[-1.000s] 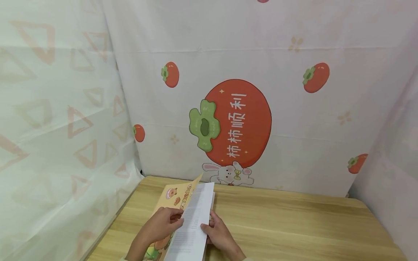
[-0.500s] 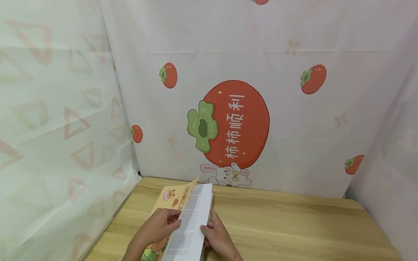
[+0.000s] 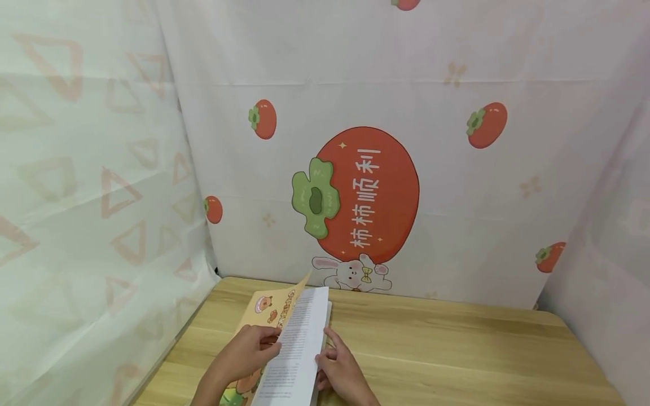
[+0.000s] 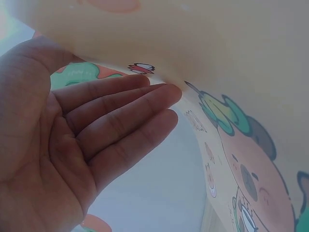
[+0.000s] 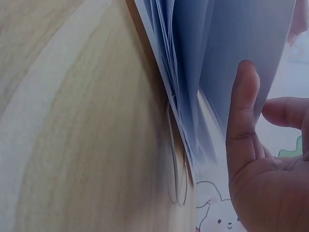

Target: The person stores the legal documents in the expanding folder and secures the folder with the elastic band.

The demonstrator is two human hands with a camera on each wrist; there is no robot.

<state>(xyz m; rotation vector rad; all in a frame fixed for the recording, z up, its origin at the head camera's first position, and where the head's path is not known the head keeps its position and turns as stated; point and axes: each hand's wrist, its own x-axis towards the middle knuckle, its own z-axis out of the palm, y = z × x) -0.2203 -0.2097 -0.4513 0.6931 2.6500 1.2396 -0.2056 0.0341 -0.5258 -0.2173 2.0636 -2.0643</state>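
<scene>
A book lies on the wooden table with its yellow cartoon cover (image 3: 254, 307) lifted at the left. Beside the cover shows a white page (image 3: 303, 332) with lines of print. My left hand (image 3: 249, 351) pinches the cover's edge. In the left wrist view its fingers (image 4: 133, 113) run nearly straight along the printed cover, and the thumb tip is hidden behind it. My right hand (image 3: 343, 369) holds the page's right edge between thumb and fingers. In the right wrist view, one finger (image 5: 246, 87) lies against the raised page (image 5: 231, 43), above more loose sheets (image 5: 181, 63).
A thin cord loop (image 5: 179, 193) sticks out from the book's edge in the right wrist view. The wooden table (image 3: 457, 349) extends to the right. Behind it hangs a white cloth (image 3: 447, 186) with persimmon prints; another patterned cloth (image 3: 91, 225) hangs at the left.
The fingers of my right hand have shifted and spread along the page's edge, with the index finger now pointing up. My left hand and the cover stay nearly as before.
</scene>
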